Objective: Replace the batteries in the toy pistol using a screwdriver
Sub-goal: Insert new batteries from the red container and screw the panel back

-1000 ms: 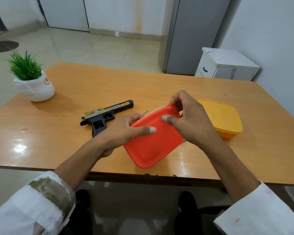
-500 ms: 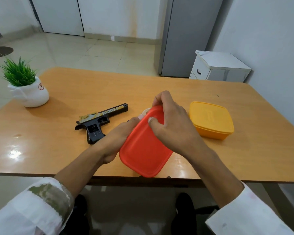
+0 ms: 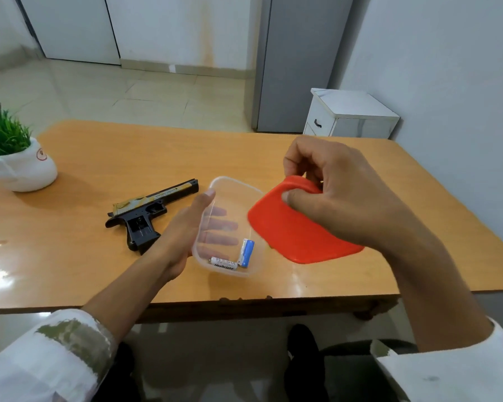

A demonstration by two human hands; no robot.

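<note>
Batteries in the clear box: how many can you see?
2. A white battery lies along the near wall of the clear box; a blue battery sits at its right end. The red lid covers the box's right edge, so more may be hidden.

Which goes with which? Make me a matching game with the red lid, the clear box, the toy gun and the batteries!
Things:
1. red lid
2. clear container
3. toy pistol
4. batteries

Where each one is:
A. lying on the table, untouched
B. inside the clear container
C. pinched by the right hand
D. held by the left hand

Pairs: 1-C, 2-D, 3-A, 4-B.
</note>
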